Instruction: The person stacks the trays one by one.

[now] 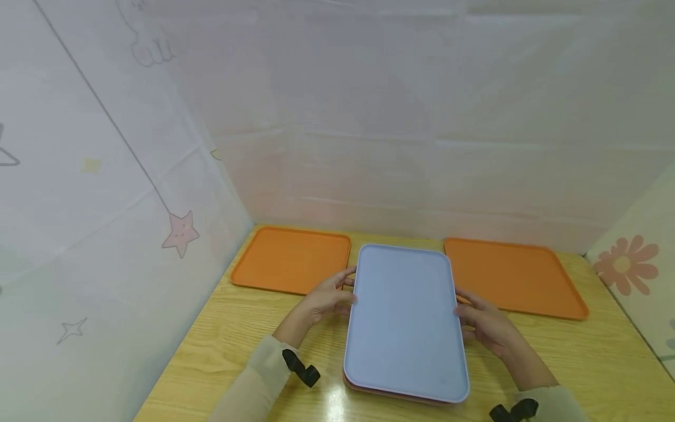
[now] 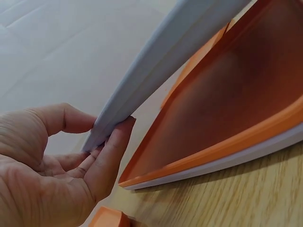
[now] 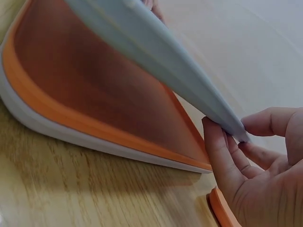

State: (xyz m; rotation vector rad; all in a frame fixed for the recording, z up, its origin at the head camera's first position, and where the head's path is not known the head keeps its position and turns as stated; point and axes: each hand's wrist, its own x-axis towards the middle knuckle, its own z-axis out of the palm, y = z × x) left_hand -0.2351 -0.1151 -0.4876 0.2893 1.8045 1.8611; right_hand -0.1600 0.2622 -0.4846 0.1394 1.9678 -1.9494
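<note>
A light blue tray with rounded corners is held between both hands, raised at a tilt above a stack. My left hand pinches its left long edge, thumb on top and fingers underneath. On the opposite edge my right hand pinches it the same way. Directly below, an orange tray lies on top of a pale tray, whose rim shows under the orange one. From the head view the blue tray hides nearly all of this stack.
One orange tray lies on the wooden table at the back left, another orange tray at the back right. Behind them rises a pale sheet-covered wall, with a printed side wall on the left.
</note>
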